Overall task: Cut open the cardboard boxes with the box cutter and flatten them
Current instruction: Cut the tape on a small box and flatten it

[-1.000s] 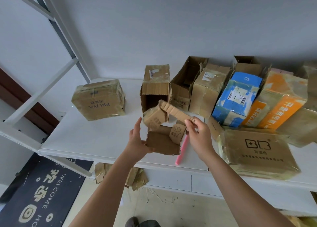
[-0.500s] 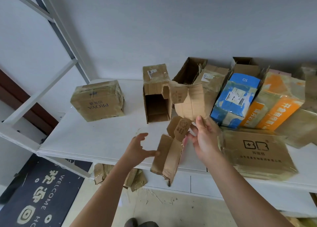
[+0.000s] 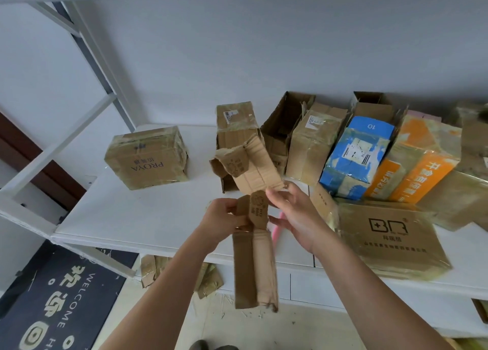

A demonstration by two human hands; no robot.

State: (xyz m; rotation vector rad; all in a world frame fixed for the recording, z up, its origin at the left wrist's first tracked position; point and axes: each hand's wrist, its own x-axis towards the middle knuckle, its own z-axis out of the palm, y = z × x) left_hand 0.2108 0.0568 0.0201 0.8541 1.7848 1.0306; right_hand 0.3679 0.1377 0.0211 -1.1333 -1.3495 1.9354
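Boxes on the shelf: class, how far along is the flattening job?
Done: flattened scraps lie on the floor. In hand: the left hand and right hand hold a cut-open box, unfolded. Left: the PROYA box, blue box, orange box and others stand uncut.

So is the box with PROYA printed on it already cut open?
No, the PROYA box sits on the white table whole and closed, its faces wrapped in tape, apart from both hands.

white shelf [image 3: 137, 217] | taped cardboard boxes [image 3: 146, 160] | pink box cutter [image 3: 276, 233]
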